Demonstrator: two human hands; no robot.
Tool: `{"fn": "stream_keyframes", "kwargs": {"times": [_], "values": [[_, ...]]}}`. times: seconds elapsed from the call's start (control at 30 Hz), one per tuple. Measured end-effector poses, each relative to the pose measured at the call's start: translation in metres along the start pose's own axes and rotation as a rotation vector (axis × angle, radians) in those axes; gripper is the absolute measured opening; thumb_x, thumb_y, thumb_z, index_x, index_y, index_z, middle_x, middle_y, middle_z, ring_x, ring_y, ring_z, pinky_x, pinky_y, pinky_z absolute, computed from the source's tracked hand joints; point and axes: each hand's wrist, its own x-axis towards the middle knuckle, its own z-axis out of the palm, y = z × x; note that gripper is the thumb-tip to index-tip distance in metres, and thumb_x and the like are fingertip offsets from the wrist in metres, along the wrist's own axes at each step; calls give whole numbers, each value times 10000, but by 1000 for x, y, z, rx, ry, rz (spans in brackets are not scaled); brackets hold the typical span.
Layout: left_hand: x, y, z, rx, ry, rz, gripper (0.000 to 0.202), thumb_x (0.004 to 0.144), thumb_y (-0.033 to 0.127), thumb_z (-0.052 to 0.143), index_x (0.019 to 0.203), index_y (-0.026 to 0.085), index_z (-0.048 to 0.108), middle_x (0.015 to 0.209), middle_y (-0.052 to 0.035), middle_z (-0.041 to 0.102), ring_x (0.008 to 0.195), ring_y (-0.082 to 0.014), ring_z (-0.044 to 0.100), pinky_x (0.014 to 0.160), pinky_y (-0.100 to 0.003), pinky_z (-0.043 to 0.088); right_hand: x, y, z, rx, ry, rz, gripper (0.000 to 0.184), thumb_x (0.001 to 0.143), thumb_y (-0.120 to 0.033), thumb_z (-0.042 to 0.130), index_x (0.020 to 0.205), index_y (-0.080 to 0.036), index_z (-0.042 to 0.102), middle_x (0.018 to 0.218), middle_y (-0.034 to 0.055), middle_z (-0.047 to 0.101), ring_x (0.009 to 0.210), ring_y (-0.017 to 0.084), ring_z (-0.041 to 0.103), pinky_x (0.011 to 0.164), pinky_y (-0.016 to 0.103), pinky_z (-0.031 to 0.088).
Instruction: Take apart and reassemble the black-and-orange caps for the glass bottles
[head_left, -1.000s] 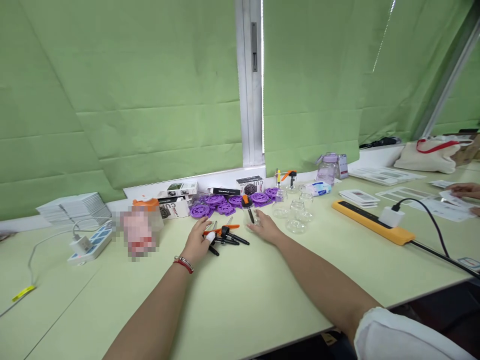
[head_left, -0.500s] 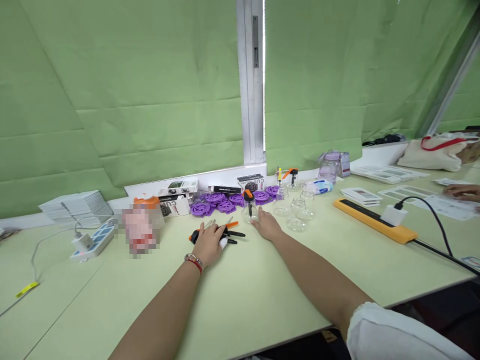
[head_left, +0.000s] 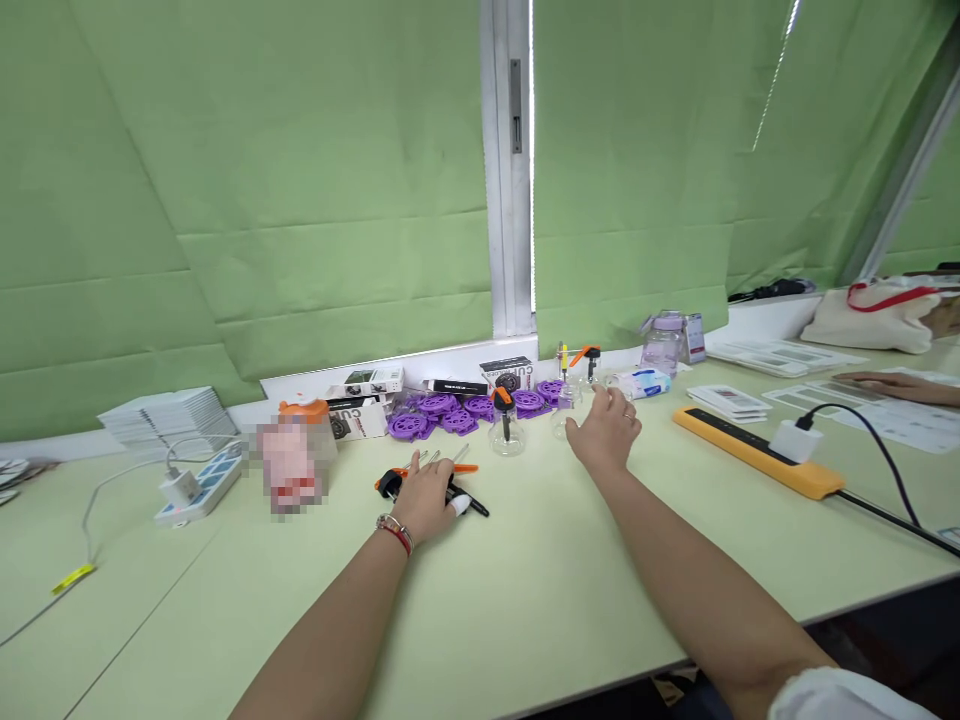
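Observation:
My left hand lies over a small heap of black-and-orange sprayer tops, its fingers apart; a white covering is on the thumb. Black stems and thin clear tubes stick out around it. My right hand is raised in front of the clear glass bottles and hides most of them, its fingers spread. Whether it touches one cannot be made out. Between the hands and farther back, a clear glass bottle with a black-and-orange top stands upright. A similar topped bottle stands behind my right hand.
Purple wheel-shaped pieces and small boxes line the back of the table. An orange power strip with a plugged charger lies right; a white strip lies left. Another person's hand rests on papers at far right.
My right hand has let go of the topped bottle and moved right to the clear bottles. My left hand stays over the sprayer tops, whose black stems have shifted slightly.

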Motion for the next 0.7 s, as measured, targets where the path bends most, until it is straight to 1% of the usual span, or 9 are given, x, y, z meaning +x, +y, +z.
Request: {"fn": "stream_keyframes", "kwargs": {"times": [0.03,0.1,0.17,0.27,0.37,0.47,0.53,0.6,0.7], "values": [[0,3,0,5,-11,14,265,742,377,586,942,208,550,823,-55,624,871,-274,593,1080,-573,136,1,3,3,5,-32,23,586,734,-285,553,1282,-164,384,1326,194,371,1186,372,348,928,522,312],[-1,8,-2,12,-26,53,309,743,391,586,988,205,559,859,-66,626,898,-283,587,1074,-565,156,0,5,9,15,-95,19,555,728,-260,545,1259,-162,414,1283,186,399,1114,346,418,887,471,362],[-2,13,-5,2,-34,80,461,729,432,605,1122,199,542,989,-99,625,991,-311,562,1051,-554,212,-5,0,11,30,-137,-40,527,733,-247,533,1245,-162,439,1263,173,415,1088,331,445,880,444,382],[-3,16,-10,-35,-62,64,688,706,525,617,1290,194,465,1184,-142,556,1059,-339,528,936,-492,373,-17,-15,10,99,-186,-174,527,752,-268,527,1261,-159,438,1240,159,442,1116,325,438,910,437,390],[-4,11,-13,-86,-114,64,629,787,531,522,1325,211,460,1241,-142,510,1032,-303,547,841,-415,440,-30,-30,10,219,-249,-304,553,766,-294,540,1288,-156,420,1233,161,463,1141,317,440,951,450,384],[-4,5,-14,-98,-160,85,474,850,431,450,1285,258,524,1225,-114,524,1031,-278,551,877,-411,423,-39,-37,13,381,-315,-384,617,767,-339,578,1327,-172,379,1267,153,468,1185,299,435,991,445,371],[-4,1,-14,-102,-195,102,436,843,364,455,1259,275,553,1179,-97,561,1030,-280,552,901,-431,403,-43,-36,16,484,-407,-360,721,748,-403,619,1369,-192,321,1299,140,469,1196,283,448,985,435,385],[-4,-1,-15,-135,-229,125,439,817,324,481,1246,284,563,1122,-81,603,1019,-282,559,909,-439,394,-46,-31,21,559,-555,-286,814,701,-465,668,1382,-211,302,1282,126,508,1155,273,498,954,432,411],[-5,-3,-18,-205,-231,113,482,755,301,552,1237,304,570,1096,-66,641,1030,-300,559,913,-442,390,-47,-22,29,657,-779,-184,777,626,-482,732,1292,-209,438,1179,101,600,1066,265,568,917,423,441]]}}
